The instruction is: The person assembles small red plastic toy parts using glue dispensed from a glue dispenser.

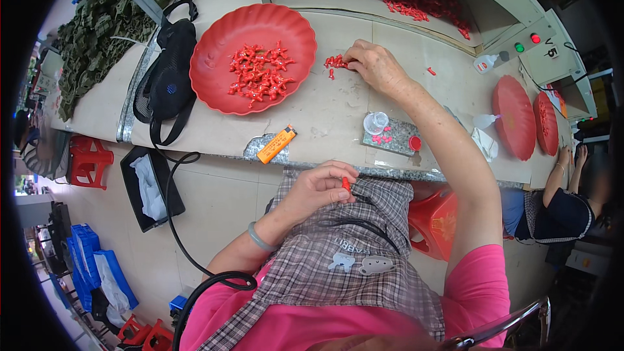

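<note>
My left hand [320, 187] is in front of the table edge, above my checked apron, pinching a small red plastic piece [346, 184] between thumb and fingertips. Reaching over the tabletop, my right hand [376, 66] has its fingers drawn together at a small pile of red pieces [334, 62]; what lies between the fingertips is hidden. A single red piece [331, 74] lies just in front of that pile. To the left of my right hand, a large scalloped red bowl [211, 78] holds a heap of glossy red plastic figures [260, 71].
An orange cutter or lighter-like object [277, 144] lies near the table edge. A clear cup [376, 123] and red cap [415, 143] stand on a stone slab [393, 146]. A black bag [172, 68] is left. Red bowls [513, 117] and a person [559, 201] are right.
</note>
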